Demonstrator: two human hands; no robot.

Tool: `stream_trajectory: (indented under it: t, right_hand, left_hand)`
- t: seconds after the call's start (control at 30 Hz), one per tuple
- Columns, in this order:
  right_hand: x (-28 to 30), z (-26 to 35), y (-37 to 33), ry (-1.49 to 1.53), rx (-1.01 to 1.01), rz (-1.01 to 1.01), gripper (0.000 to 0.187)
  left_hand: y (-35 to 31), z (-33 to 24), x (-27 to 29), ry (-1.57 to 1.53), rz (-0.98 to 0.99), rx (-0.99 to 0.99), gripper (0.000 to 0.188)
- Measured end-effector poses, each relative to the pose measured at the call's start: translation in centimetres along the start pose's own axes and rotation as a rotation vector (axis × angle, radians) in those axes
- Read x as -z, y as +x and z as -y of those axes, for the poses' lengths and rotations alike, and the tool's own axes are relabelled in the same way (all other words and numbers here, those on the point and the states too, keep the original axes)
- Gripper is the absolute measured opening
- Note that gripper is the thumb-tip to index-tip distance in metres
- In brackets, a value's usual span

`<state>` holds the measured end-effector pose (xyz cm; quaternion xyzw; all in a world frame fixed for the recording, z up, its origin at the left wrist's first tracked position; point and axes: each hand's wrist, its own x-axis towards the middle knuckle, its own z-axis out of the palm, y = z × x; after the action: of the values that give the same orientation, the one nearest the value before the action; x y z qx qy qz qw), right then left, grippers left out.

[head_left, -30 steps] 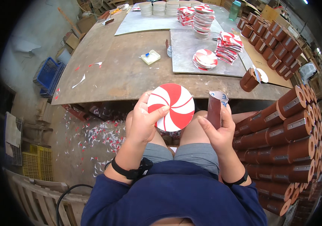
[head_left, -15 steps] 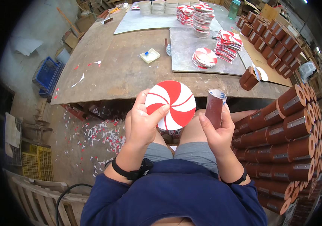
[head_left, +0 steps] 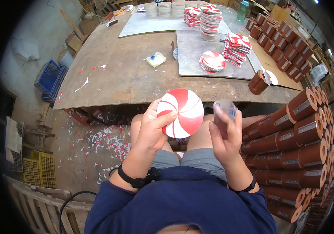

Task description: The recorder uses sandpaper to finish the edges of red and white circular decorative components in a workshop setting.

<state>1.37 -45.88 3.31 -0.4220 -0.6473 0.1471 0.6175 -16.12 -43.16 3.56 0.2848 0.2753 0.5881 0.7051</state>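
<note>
My left hand (head_left: 151,128) grips a round disc (head_left: 186,115) with a red and white swirl face, thumb on its middle. The disc is held above my lap, its face up toward me. To its right, my right hand (head_left: 229,142) holds a curled piece of sandpaper (head_left: 226,108), reddish brown with a pale printed back, blurred by motion. The sandpaper is apart from the disc. On the metal sheet in front lies a low pile of similar swirl discs (head_left: 212,60), beside a leaning stack of swirl-printed pieces (head_left: 237,46).
A worktable (head_left: 124,74) spans ahead, with a small pale tray (head_left: 157,59) on it. Taller disc stacks (head_left: 210,23) stand farther back. Brown cylindrical pieces (head_left: 288,156) are piled close on my right. Paper scraps (head_left: 110,142) litter the floor; a blue crate (head_left: 52,80) stands left.
The disc has dropped slightly and tilted in my left hand. My right fingers have shifted over the sandpaper, which is now blurred and lower.
</note>
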Motion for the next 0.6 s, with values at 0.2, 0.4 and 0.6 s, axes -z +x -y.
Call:
stream_trajectory:
  t: [0.2, 0.4, 0.6]
  right_hand:
    - [0.7, -1.5, -0.9, -0.362, 0.256, 0.193, 0.039]
    - [0.7, -0.6, -0.1, -0.227, 0.111, 0.078, 0.043]
    - [0.8, -4.1, -1.3, -0.354, 0.133, 0.308, 0.035]
  left_hand:
    - [0.2, -0.2, 0.7, -0.012, -0.002, 0.022, 0.040]
    - [0.2, 0.3, 0.6, -0.020, -0.033, 0.044, 0.039]
    - [0.4, 0.0, 1.1, -0.017, -0.051, -0.004, 0.038]
